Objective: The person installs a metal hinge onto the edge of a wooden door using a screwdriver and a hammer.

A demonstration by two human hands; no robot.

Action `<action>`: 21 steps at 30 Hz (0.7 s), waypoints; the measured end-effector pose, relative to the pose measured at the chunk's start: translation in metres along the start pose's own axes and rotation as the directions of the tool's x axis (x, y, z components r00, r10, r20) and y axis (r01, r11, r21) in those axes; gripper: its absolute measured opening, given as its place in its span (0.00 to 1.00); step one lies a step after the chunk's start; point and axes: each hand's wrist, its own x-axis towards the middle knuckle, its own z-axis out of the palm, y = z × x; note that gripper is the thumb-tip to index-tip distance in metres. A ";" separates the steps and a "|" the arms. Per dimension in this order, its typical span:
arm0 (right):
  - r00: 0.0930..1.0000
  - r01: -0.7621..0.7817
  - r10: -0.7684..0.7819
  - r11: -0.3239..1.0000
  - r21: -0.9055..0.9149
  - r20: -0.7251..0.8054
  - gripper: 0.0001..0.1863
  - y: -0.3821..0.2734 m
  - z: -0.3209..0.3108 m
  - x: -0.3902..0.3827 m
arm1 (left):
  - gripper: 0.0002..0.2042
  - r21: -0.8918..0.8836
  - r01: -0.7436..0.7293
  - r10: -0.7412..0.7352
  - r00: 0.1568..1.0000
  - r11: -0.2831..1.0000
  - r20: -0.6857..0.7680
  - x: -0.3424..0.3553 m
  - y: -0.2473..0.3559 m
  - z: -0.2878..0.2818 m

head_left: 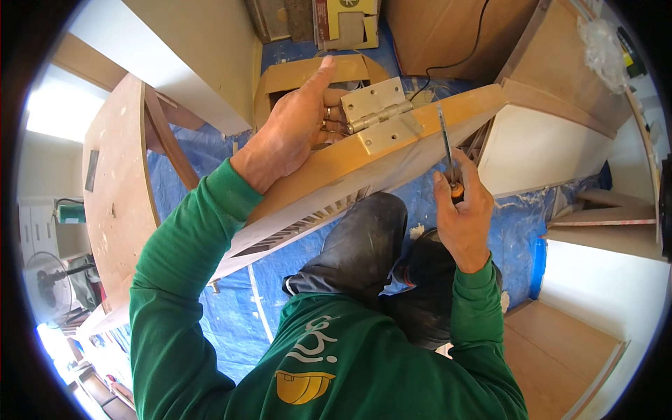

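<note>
A door [336,157] with a bare wooden edge and a pale, slotted face lies slanting across in front of me. On its edge sits a metal butt hinge [381,115], folded open: one leaf lies flat on the wood, the other stands up. My left hand [297,119] rests on the edge with its thumb raised and its fingers curled at the hinge's upright leaf, partly hidden behind it. In my right hand [465,210] is a screwdriver [446,136] with an orange and black handle. Its shaft points up and away, the tip apart from the hinge, to its right.
Blue sheeting [259,301] covers the floor under my legs. Beyond the door stands an open cardboard box [287,73]. Wooden panels [115,161] lean at left, and more boards [560,66] stand at right. A black cable [465,59] runs along the back; a fan [49,280] is far left.
</note>
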 end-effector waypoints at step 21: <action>0.999 -0.045 0.045 0.999 0.017 0.030 0.21 0.000 0.002 0.001 | 0.33 0.039 -0.008 0.008 1.000 0.999 0.018 -0.003 0.002 0.000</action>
